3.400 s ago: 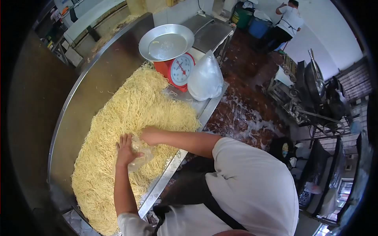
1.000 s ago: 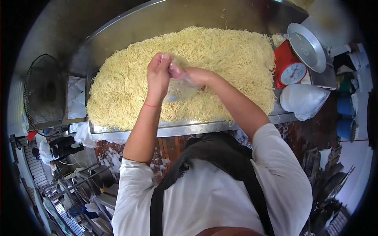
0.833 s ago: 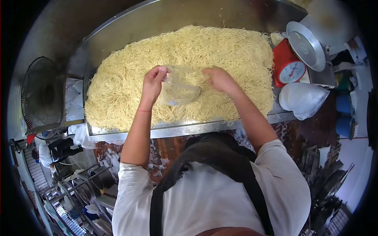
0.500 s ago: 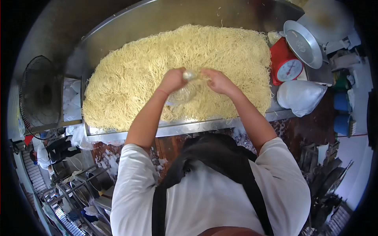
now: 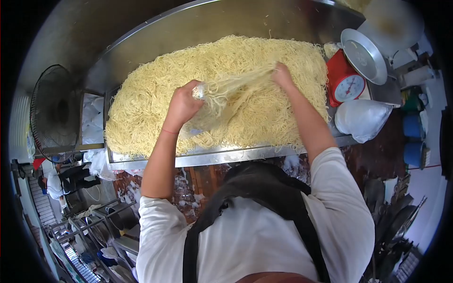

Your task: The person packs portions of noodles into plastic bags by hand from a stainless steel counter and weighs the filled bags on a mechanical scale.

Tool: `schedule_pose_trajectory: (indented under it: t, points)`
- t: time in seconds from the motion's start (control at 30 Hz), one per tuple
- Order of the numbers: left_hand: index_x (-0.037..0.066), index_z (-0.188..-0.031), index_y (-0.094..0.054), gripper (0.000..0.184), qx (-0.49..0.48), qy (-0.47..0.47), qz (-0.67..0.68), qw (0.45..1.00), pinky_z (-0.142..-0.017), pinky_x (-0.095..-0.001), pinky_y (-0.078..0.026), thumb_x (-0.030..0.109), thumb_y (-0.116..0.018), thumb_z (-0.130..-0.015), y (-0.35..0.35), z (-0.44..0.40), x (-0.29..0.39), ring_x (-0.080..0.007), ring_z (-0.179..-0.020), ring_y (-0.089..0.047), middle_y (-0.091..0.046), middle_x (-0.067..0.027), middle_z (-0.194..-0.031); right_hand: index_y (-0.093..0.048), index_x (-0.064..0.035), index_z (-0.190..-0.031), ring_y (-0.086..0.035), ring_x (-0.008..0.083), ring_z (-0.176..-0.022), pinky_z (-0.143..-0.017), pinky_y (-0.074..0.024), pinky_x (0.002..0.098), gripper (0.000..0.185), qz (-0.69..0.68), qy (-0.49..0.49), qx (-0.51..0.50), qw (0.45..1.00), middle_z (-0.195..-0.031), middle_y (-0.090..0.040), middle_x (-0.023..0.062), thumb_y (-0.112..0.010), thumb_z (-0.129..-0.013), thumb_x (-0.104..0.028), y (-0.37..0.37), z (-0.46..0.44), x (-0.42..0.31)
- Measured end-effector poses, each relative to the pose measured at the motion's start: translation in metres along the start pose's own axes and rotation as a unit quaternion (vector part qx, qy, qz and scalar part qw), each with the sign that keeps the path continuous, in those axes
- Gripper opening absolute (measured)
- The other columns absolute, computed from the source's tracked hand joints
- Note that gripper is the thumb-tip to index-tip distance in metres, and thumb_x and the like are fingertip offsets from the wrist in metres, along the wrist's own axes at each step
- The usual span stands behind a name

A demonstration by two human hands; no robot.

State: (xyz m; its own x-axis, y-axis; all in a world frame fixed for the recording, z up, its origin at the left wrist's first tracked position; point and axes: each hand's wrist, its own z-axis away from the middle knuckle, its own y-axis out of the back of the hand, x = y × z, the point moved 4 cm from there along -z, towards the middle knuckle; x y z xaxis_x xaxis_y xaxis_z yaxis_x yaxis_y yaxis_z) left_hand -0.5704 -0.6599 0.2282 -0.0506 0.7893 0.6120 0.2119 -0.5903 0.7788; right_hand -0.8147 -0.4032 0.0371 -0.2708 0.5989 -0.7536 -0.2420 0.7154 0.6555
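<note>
A big heap of thin yellow noodles (image 5: 155, 108) fills the metal tray (image 5: 226, 157) in front of me. Above its middle, my left hand (image 5: 185, 104) is closed around the gathered mouth of a clear plastic bag (image 5: 207, 118), which hangs down with noodles inside. Farther right and higher, my right hand (image 5: 283, 76) is closed on a bunch of pale noodles. These stretch, blurred, between the bag's mouth and my right hand. The fingertips of my right hand are partly hidden.
A red dial scale (image 5: 347, 80) with a round metal pan (image 5: 363, 55) stands at the right. Beside it lies a full white bag (image 5: 361, 119). A fan (image 5: 55, 113) stands at the left. A person (image 5: 63, 184) is in the left background.
My hands have moved apart: the left went left with the bag, the right went right and up. A blurred stretch of noodles now spans between them.
</note>
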Motion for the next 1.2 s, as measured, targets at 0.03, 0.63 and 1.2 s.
schedule_pose_trajectory:
  t: [0.03,0.63,1.2]
  points:
    - [0.003,-0.105,-0.065,0.038,0.002,-0.005,0.012,1.000,-0.074,-0.0382,-0.053,0.005,-0.073,-0.069,-0.005,-0.001,-0.009,-0.0367,-0.081,-0.066,-0.068,-0.0208,-0.088,-0.065,-0.0020,-0.105,-0.066,0.0369,-0.096,-0.085,-0.0521,0.0420,0.025,0.078,0.017,-0.003,0.997,-0.101,-0.068,0.0226,-0.062,-0.083,-0.013,0.004,-0.016,0.027]
    - [0.004,-0.101,-0.062,0.033,0.005,0.048,0.147,0.988,-0.081,-0.0298,-0.051,-0.001,-0.074,-0.071,-0.024,0.022,-0.056,-0.0186,-0.086,-0.065,-0.069,-0.0095,-0.091,-0.068,-0.0079,-0.108,-0.065,0.0257,-0.082,-0.082,-0.0530,0.0383,0.024,-0.003,0.134,-0.350,0.927,-0.106,-0.067,0.0189,-0.057,-0.087,-0.002,-0.096,0.057,-0.143]
    - [-0.004,-0.105,-0.061,0.029,0.199,0.106,-0.074,0.971,-0.078,-0.0440,-0.047,0.021,-0.065,-0.090,-0.043,0.095,-0.090,-0.0384,-0.082,-0.056,-0.060,-0.0211,-0.083,-0.045,0.0019,-0.138,-0.048,0.0339,-0.129,-0.107,-0.0403,0.0436,0.054,0.288,0.107,-0.267,0.913,-0.140,-0.050,0.0203,-0.056,-0.085,-0.002,-0.009,0.075,-0.136]
